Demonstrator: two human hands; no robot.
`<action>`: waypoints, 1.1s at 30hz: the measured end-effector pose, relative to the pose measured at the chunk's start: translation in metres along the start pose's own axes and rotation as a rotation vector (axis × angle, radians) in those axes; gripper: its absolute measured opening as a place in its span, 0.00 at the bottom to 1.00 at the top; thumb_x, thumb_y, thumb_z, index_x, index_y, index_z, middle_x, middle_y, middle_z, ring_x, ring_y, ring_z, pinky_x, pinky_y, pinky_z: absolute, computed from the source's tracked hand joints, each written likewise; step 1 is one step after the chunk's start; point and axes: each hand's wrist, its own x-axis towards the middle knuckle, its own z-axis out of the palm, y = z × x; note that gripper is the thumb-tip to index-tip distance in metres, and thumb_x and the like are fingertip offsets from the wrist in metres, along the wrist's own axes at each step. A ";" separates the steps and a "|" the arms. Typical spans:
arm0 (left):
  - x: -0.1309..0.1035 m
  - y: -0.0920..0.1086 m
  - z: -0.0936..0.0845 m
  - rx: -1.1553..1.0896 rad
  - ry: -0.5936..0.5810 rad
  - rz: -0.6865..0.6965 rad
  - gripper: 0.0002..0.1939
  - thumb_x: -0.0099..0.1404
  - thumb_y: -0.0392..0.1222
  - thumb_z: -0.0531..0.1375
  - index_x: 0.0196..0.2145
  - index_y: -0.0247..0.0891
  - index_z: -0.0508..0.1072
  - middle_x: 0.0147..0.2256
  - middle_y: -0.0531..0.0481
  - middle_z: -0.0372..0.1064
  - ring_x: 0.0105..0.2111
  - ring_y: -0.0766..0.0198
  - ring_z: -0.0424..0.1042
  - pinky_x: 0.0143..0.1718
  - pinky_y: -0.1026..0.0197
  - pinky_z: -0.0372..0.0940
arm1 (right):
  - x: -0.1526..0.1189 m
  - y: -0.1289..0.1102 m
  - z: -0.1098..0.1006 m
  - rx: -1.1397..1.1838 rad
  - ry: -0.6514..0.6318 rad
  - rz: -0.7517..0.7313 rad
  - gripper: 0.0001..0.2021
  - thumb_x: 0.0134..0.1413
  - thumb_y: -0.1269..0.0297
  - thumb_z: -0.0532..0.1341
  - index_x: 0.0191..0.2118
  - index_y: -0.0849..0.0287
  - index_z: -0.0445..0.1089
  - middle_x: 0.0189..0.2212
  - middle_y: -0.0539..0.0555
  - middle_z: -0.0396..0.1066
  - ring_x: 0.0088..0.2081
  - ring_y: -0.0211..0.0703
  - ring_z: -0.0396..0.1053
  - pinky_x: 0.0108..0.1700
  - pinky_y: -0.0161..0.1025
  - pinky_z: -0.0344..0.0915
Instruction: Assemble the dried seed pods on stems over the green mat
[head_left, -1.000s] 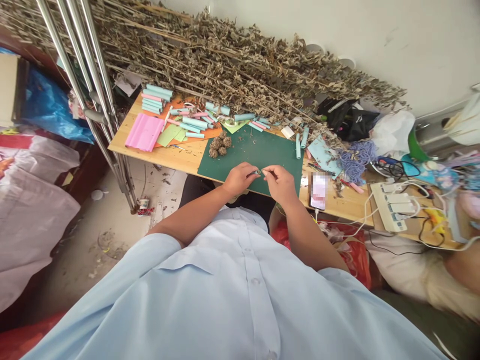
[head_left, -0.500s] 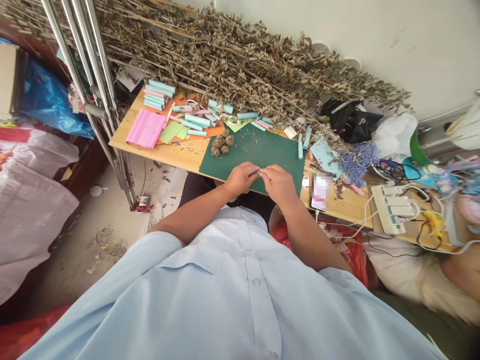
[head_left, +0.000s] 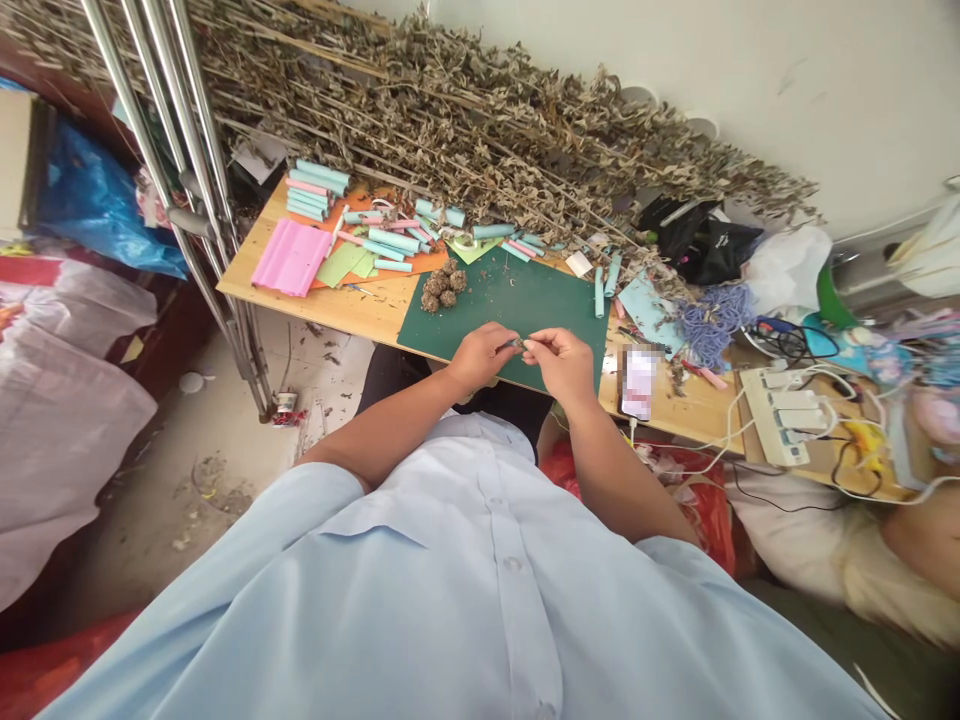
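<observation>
My left hand [head_left: 481,358] is closed in a pinch on a small greyish piece [head_left: 519,343], too small to name for sure. Thumb and fingertips of my right hand [head_left: 561,364] are pinched at the other end of that same piece. Both hands are over the near edge of a green cutting mat [head_left: 551,295]. Beyond my left hand, a cluster of brown balls of crumbled dried leaves [head_left: 444,285] rests on the mat.
Blue and pink paper rolls [head_left: 394,240] and a pink paper sheet [head_left: 292,257] lie left on the table. Dried leafy stalks [head_left: 450,110] line the back. To the right are a phone [head_left: 638,383], purple string [head_left: 716,322] and a power strip [head_left: 776,415]. Metal crutches [head_left: 187,180] stand left.
My right fingertips have shifted slightly to the right and spread a little from my left hand, so more of the small piece shows. My left hand has hardly moved.
</observation>
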 end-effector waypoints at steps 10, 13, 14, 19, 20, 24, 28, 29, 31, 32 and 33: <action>0.001 0.001 -0.002 -0.004 -0.018 0.007 0.06 0.74 0.40 0.62 0.44 0.40 0.81 0.40 0.47 0.78 0.44 0.60 0.75 0.48 0.59 0.70 | 0.007 -0.003 -0.001 0.139 -0.047 0.092 0.13 0.42 0.57 0.75 0.34 0.57 0.80 0.26 0.50 0.79 0.31 0.44 0.79 0.41 0.46 0.80; 0.001 0.000 -0.001 0.002 -0.018 0.008 0.07 0.74 0.41 0.62 0.44 0.40 0.81 0.40 0.46 0.77 0.44 0.60 0.75 0.48 0.59 0.70 | 0.009 0.001 0.000 0.091 -0.040 0.032 0.12 0.45 0.58 0.74 0.36 0.57 0.80 0.27 0.50 0.79 0.30 0.43 0.78 0.40 0.45 0.79; 0.000 0.000 -0.001 0.002 -0.017 0.009 0.07 0.75 0.42 0.62 0.44 0.40 0.81 0.40 0.46 0.77 0.44 0.60 0.75 0.48 0.59 0.70 | 0.009 0.001 0.001 0.070 -0.042 0.003 0.13 0.46 0.58 0.73 0.38 0.57 0.80 0.28 0.50 0.80 0.30 0.43 0.78 0.40 0.45 0.79; 0.000 -0.001 -0.001 -0.014 -0.010 0.018 0.11 0.76 0.46 0.61 0.47 0.38 0.81 0.39 0.44 0.77 0.42 0.59 0.75 0.46 0.58 0.70 | 0.005 0.001 0.006 -0.180 -0.006 -0.239 0.14 0.56 0.60 0.68 0.47 0.54 0.81 0.40 0.53 0.83 0.39 0.46 0.81 0.49 0.48 0.79; 0.000 -0.001 -0.001 -0.016 -0.009 0.023 0.11 0.76 0.46 0.61 0.47 0.39 0.81 0.39 0.44 0.77 0.42 0.59 0.75 0.46 0.58 0.70 | 0.003 0.000 0.006 -0.245 0.006 -0.297 0.13 0.58 0.60 0.67 0.48 0.53 0.82 0.42 0.54 0.83 0.41 0.47 0.81 0.51 0.49 0.79; 0.000 -0.003 -0.001 -0.008 -0.012 0.044 0.10 0.76 0.45 0.61 0.47 0.38 0.81 0.39 0.44 0.77 0.43 0.59 0.74 0.47 0.58 0.69 | -0.003 -0.001 0.003 -0.415 0.004 -0.448 0.13 0.64 0.61 0.64 0.50 0.51 0.82 0.46 0.55 0.84 0.46 0.51 0.82 0.55 0.51 0.78; 0.000 -0.003 -0.002 -0.006 -0.009 0.037 0.10 0.75 0.44 0.62 0.47 0.38 0.81 0.39 0.45 0.76 0.43 0.59 0.74 0.47 0.58 0.69 | -0.006 0.002 0.001 -0.381 0.000 -0.475 0.15 0.65 0.62 0.64 0.54 0.51 0.80 0.47 0.54 0.84 0.46 0.51 0.83 0.55 0.51 0.79; 0.000 -0.002 -0.002 -0.007 -0.012 0.035 0.10 0.75 0.44 0.62 0.47 0.38 0.81 0.39 0.45 0.76 0.43 0.59 0.74 0.47 0.58 0.69 | -0.007 0.003 0.000 -0.349 -0.003 -0.464 0.15 0.65 0.62 0.64 0.55 0.51 0.79 0.47 0.54 0.84 0.47 0.50 0.83 0.55 0.50 0.79; 0.000 -0.001 -0.002 -0.008 -0.016 0.029 0.10 0.75 0.45 0.62 0.46 0.39 0.81 0.39 0.45 0.77 0.43 0.59 0.74 0.47 0.58 0.69 | -0.007 0.006 0.000 -0.285 -0.013 -0.422 0.16 0.64 0.62 0.64 0.56 0.51 0.79 0.47 0.54 0.84 0.48 0.50 0.83 0.56 0.50 0.79; 0.000 -0.001 -0.002 -0.010 -0.018 0.027 0.10 0.76 0.46 0.62 0.45 0.39 0.81 0.39 0.45 0.77 0.43 0.60 0.74 0.47 0.58 0.69 | -0.007 0.008 0.000 -0.257 -0.016 -0.395 0.16 0.65 0.62 0.63 0.56 0.51 0.79 0.47 0.53 0.84 0.48 0.50 0.83 0.56 0.51 0.79; 0.000 0.000 -0.002 -0.011 -0.017 0.025 0.10 0.75 0.46 0.62 0.45 0.39 0.81 0.39 0.46 0.77 0.43 0.60 0.74 0.47 0.59 0.69 | -0.006 0.010 0.000 -0.235 -0.017 -0.367 0.16 0.65 0.62 0.63 0.56 0.50 0.79 0.47 0.53 0.84 0.49 0.50 0.83 0.56 0.51 0.79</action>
